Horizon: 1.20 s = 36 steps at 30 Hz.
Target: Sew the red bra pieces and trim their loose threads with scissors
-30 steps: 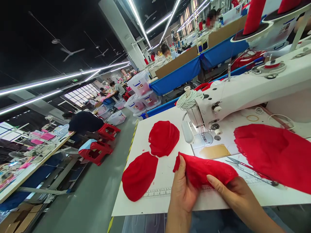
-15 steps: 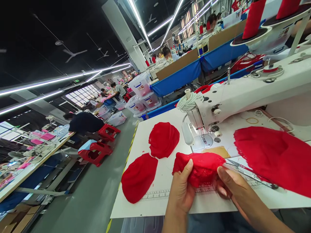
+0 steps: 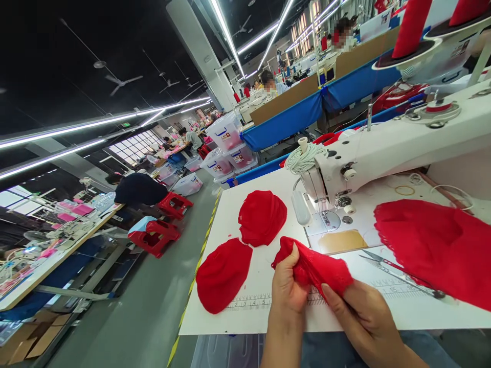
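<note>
While both my hands pinch the red lace piece (image 3: 312, 266) above the counter (image 3: 249, 317) edge, left hand (image 3: 286, 294) at its left end, right hand (image 3: 358, 319) at its right. Nothing under the needle yet; two cup stacks (image 3: 262, 217) and a lace pile (image 3: 433, 245) wait unsewn, I judge.

Large red lace-edged fabric pile (image 3: 437, 245) cut off by right edge; right hand (image 3: 360, 317) fingers partly hidden under crumpled red lace piece (image 3: 314, 266); distant faces blurred.

White sewing machine (image 3: 383, 153), scissors (image 3: 399, 273), red stools (image 3: 161, 225)
</note>
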### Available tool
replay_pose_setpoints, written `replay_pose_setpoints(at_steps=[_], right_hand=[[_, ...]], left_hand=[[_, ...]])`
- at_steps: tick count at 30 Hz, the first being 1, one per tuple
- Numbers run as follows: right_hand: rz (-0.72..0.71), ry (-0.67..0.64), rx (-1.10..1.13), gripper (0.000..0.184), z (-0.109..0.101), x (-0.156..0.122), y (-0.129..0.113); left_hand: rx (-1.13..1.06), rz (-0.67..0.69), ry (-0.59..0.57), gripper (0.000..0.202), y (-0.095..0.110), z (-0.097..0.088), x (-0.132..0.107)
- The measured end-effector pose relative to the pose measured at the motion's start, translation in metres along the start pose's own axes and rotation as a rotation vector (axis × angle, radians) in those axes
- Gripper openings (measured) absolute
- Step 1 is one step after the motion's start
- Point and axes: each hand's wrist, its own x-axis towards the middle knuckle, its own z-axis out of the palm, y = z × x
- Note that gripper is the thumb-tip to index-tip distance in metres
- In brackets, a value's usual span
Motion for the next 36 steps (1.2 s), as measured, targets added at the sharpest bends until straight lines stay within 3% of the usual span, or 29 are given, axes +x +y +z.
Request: replay_pose_setpoints(at_steps=[4,9,13,26,29,33,36], right_hand=[[0.140,0.051,0.005,0.049,-0.002,0.007,0.008],[0.429,-0.038,0.235,0.054,-0.012,0.028,0.016],[0.426,-0.017,0.309,0.054,-0.015,0.031,0.020],[0.338,0.134,0.043,0.037,-0.013,0.027,0.018],[0.178,0.207,-0.097,0.024,-0.020,0.027,0.021],[-0.278,0.155,-0.325,0.012,-0.032,0.034,0.024],[-0.382,0.132,-0.353,0.013,-0.033,0.042,0.020]], left_hand=[[-0.063,-0.129,0.017,0.020,-0.001,0.000,-0.003],[-0.017,-0.056,-0.048,0.007,-0.001,-0.001,-0.011],[-0.023,-0.005,-0.037,0.011,0.000,-0.001,-0.010],[-0.029,0.021,0.005,0.023,0.001,0.005,-0.014],[-0.011,0.060,-0.018,0.019,0.001,0.001,-0.016],[0.003,0.062,-0.078,0.008,-0.001,-0.002,-0.021],[0.034,0.060,-0.124,0.016,-0.003,-0.002,-0.023]])
